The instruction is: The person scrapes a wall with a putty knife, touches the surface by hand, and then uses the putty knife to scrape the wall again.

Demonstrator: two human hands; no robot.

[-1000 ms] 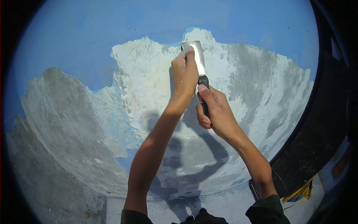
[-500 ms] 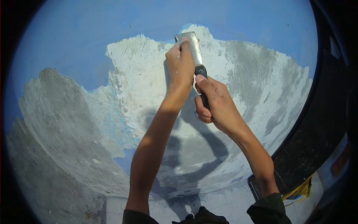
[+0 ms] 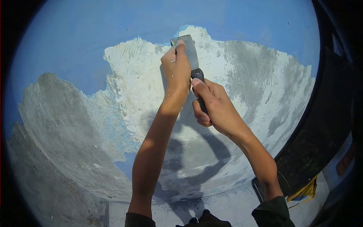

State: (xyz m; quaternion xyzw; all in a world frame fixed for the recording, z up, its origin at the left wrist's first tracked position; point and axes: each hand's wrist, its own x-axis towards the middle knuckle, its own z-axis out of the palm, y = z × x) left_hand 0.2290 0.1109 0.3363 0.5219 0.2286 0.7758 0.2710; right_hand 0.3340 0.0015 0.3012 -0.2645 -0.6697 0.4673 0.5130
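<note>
A scraper (image 3: 193, 56) with a wide metal blade and a black handle lies against the wall at the upper middle, its blade edge near the border of blue paint and bare white patch. My right hand (image 3: 213, 104) is wrapped round the black handle, thumb on top. My left hand (image 3: 177, 70) grips the metal blade, with its thumb pressed on the flat face near the edge. White specks dot my left hand and wrist.
Blue paint (image 3: 151, 19) covers the upper wall, with scraped grey and white surface (image 3: 140, 83) below. A dark panel (image 3: 314, 132) stands at the right. A yellow item (image 3: 308, 191) lies low at the right, near the pale tiled floor (image 3: 230, 208).
Both hands and the scraper have shifted slightly left. The scraper's blade tilts a little more to the left.
</note>
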